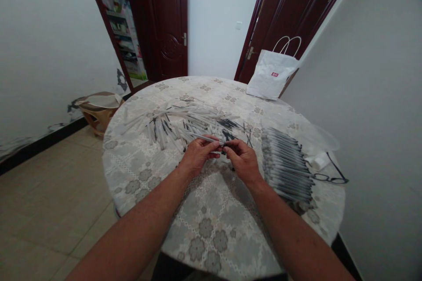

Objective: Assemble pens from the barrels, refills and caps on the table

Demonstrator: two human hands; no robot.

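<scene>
My left hand (199,153) and my right hand (243,159) meet over the middle of a round table (211,224). The left hand's fingers are closed round a pale pen barrel (201,137) that points up and to the left. The right hand pinches a small dark part (225,143) at the barrel's near end. Just beyond the hands lies a loose heap of pale pen barrels (178,125) mixed with thin black refills (231,124). To the right of my right hand, several pens lie side by side in a neat row (286,163).
A white paper bag (272,74) stands at the table's far right edge against the wall. Black-rimmed glasses (329,178) and a small white object (318,161) lie at the right rim. A low stool (99,112) stands on the tiled floor at left. Dark doors are behind.
</scene>
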